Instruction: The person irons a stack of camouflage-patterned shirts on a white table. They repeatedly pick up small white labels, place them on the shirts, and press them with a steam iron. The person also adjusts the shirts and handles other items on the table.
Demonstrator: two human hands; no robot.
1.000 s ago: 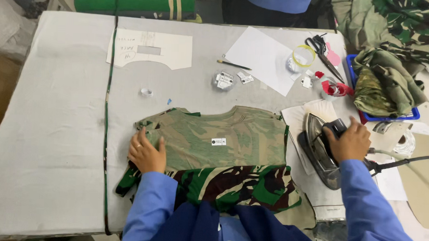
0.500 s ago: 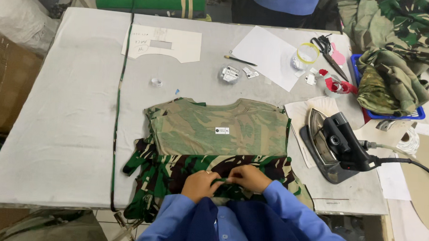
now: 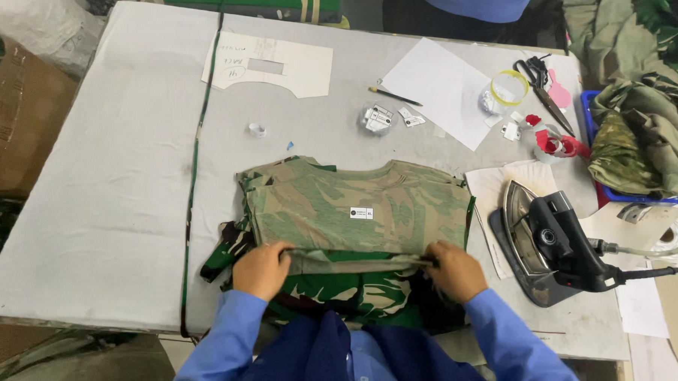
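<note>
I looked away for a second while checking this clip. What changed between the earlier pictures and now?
The right hand let go of the iron and came to the camouflage garment; the left hand slid down too. Both now pinch its near folded edge. The iron, scissors and papers stayed put.

Grey padded table (image 3: 113,205) bears shirt (image 3: 353,213), iron (image 3: 551,243), perhaps labels (image 3: 377,118).

Iron (image 3: 551,247) right of shirt (image 3: 357,210) — on table (image 3: 113,205)

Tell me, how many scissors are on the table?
1. The black-handled scissors lie near the table's far right corner, beside the yellow tape ring and partly over a pink paper scrap. Another pair could be hidden under the fabric pile.
</note>
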